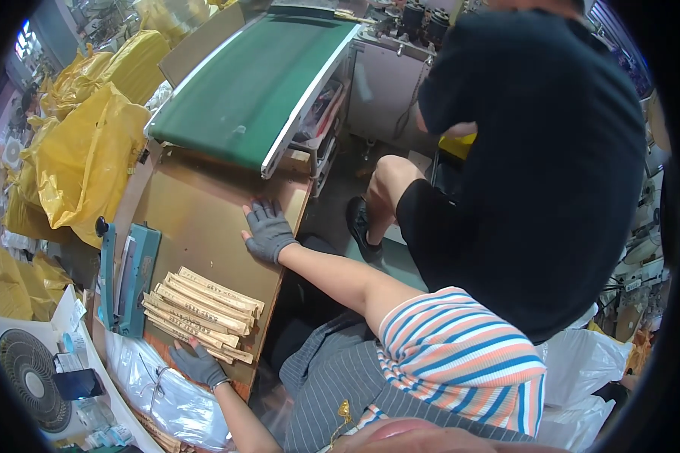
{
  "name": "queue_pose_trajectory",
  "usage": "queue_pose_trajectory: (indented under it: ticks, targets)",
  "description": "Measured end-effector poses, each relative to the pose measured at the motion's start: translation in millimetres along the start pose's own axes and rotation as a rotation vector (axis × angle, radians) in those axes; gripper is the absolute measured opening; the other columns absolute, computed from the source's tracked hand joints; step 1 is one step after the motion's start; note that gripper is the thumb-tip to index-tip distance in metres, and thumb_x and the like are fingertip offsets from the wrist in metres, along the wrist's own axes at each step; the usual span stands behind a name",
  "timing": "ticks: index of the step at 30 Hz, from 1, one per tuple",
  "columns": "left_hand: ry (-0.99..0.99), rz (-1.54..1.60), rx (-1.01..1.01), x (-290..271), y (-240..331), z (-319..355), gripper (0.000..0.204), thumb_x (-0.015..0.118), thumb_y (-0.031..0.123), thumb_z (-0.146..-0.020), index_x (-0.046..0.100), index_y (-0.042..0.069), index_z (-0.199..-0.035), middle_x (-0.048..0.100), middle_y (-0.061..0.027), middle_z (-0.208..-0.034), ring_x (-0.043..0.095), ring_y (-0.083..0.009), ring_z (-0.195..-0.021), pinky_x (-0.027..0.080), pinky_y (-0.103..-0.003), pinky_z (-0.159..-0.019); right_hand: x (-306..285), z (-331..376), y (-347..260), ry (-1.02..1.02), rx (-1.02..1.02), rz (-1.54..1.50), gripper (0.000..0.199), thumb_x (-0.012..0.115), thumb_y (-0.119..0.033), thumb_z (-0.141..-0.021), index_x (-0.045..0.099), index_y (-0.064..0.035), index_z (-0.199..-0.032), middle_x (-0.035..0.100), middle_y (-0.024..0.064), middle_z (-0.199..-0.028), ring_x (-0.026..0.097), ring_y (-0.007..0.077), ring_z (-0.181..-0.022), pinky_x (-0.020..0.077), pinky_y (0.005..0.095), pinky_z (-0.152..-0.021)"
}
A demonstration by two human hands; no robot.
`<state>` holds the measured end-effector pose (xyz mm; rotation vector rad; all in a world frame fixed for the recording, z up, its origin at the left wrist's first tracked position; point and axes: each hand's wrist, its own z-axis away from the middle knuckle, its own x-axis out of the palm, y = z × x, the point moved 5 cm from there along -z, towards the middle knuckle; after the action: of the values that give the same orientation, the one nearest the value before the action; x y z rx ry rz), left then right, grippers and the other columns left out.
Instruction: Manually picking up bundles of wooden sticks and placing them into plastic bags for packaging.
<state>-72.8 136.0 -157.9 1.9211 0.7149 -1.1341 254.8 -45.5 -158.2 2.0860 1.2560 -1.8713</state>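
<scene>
Packets [204,306] beside the sealer [147,257]

The packets lie right of the sealer in a loose row, ends staggered, on the tabletop [219,226]. The left hand [199,365] is just past the sealer's near end, at the row's edge; I cannot tell whether it grips. The right hand [269,232], well right of the sealer, rests empty, fingers apart. Light, even pressure should square the ends without creasing.

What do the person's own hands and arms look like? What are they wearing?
The left hand and right hand each wear a grey fingerless fabric glove. A thin band circles the left wrist. The right arm has a short, ribbed fabric sleeve striped white, blue and orange; its forearm is bare. The left sleeve isn't visible.
</scene>
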Motion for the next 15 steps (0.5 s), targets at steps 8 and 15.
queue_pose_trajectory:
  ticks: [8, 15]
  targets:
    - [0.022, -0.021, -0.025, -16, -17, 5, 0.050, 0.062, 0.037, -0.081, 0.054, -0.001, -0.112, 0.052, -0.0248, -0.117, 0.047, -0.0401, -0.111, 0.037, -0.046, -0.096, 31, 2, -12, -0.091, 0.016, -0.039, 0.066, 0.048, -0.035, -0.083, 0.033, 0.0000, -0.136, 0.031, 0.0261, -0.140, 0.029, 0.0393, -0.130, 0.0213, 0.0462, -0.109]
    - [0.215, -0.012, 0.075, -9, -6, 8, 0.060, 0.063, 0.046, -0.078, 0.053, 0.001, -0.117, 0.049, -0.0248, -0.123, 0.045, -0.0407, -0.115, 0.034, -0.048, -0.099, 14, 2, -4, -0.045, -0.063, 0.179, 0.065, 0.049, -0.034, -0.084, 0.034, 0.0033, -0.134, 0.037, 0.0232, -0.138, 0.034, 0.0362, -0.128, 0.0212, 0.0465, -0.108]
